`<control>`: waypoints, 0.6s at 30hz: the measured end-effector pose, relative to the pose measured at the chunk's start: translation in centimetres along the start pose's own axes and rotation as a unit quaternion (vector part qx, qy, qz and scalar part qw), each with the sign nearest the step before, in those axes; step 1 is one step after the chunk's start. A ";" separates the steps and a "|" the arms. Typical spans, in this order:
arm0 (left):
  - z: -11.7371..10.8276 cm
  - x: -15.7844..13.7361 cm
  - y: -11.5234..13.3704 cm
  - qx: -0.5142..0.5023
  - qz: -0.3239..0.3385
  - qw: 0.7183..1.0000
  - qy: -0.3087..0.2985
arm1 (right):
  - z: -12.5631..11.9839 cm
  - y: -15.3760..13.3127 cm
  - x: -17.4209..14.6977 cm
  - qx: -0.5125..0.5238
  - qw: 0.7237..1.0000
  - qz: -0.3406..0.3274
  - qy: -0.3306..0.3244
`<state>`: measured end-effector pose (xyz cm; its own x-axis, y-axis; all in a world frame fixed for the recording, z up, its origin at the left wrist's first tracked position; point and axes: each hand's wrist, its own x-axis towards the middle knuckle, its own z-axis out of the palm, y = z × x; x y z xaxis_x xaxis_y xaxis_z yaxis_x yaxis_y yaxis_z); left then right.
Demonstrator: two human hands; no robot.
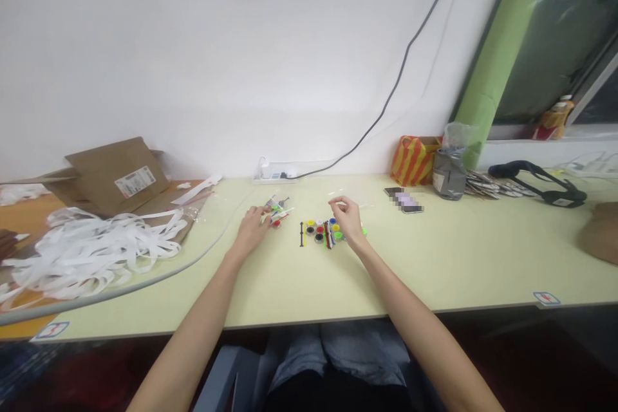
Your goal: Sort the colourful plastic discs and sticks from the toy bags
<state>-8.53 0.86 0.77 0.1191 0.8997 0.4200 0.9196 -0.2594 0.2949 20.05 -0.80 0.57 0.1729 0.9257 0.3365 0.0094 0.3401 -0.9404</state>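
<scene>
My left hand (254,227) rests over a small pile of colourful plastic pieces (280,215), its fingers spread and touching them. Thin rods and a red round piece (275,224) show beside its fingertips. My right hand (346,214) is held above the table with thumb and forefinger pinched together; whatever is between them is too small to make out. Below and left of it lie several round discs (319,230) in yellow, black, red, blue and green. Thin coloured sticks (329,235) lie among the discs, and a black stick (302,234) lies at their left end.
A heap of white strips (106,251) and an open cardboard box (118,174) are at the left. A grey cable (193,264) crosses the table there. A power strip (275,173) sits by the wall. Phones (405,201), a striped bag (412,161) and a black headset (538,180) are at the right.
</scene>
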 end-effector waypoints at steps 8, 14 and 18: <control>1.0 -0.7 1.7 0.078 0.055 0.995 -0.021 | 0.0 -0.1 -0.1 -0.006 1.000 -0.006 -0.007; 0.6 -1.3 2.8 0.038 0.076 0.996 0.012 | 0.3 -0.8 -0.8 -0.023 0.999 -0.027 -0.037; 0.9 -1.3 3.9 -0.011 0.112 0.993 0.027 | 0.9 -1.4 -1.5 -0.056 0.992 -0.083 -0.083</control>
<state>-4.75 -0.97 0.62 0.2982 0.7990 0.5221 0.8639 -0.4586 0.2083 18.84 -2.54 1.45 -0.0038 0.8757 0.4828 0.1346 0.4789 -0.8675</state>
